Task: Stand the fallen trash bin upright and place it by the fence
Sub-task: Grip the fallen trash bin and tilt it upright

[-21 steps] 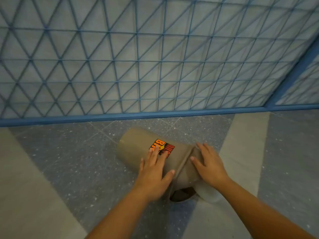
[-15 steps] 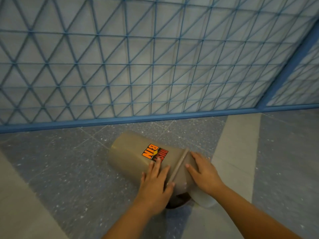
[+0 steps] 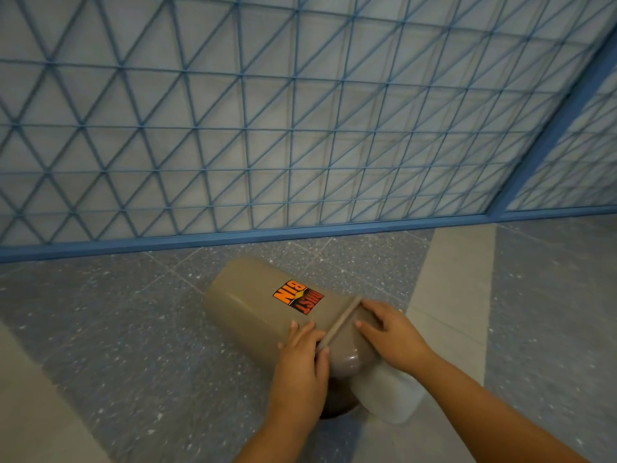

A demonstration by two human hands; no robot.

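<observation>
A tan plastic trash bin (image 3: 253,305) with an orange "DUST BIN" sticker lies on its side on the floor, base toward the fence and lidded top toward me. My left hand (image 3: 302,355) grips it at the ridge where lid meets body, on the near left side. My right hand (image 3: 390,332) presses on the domed lid from the right. A pale swing flap (image 3: 387,396) hangs open at the lid, with the dark opening beside it. The blue mesh fence (image 3: 300,135) rises just behind the bin.
The fence's blue bottom rail (image 3: 233,237) runs across the floor a short way beyond the bin, and a blue post (image 3: 547,135) slants up at the right. The floor is speckled grey tile with lighter bands at left and right.
The bin has rolled slightly, so its sticker faces up more. My left hand slid from the body down to the lid ridge. My right hand stays on the lid.
</observation>
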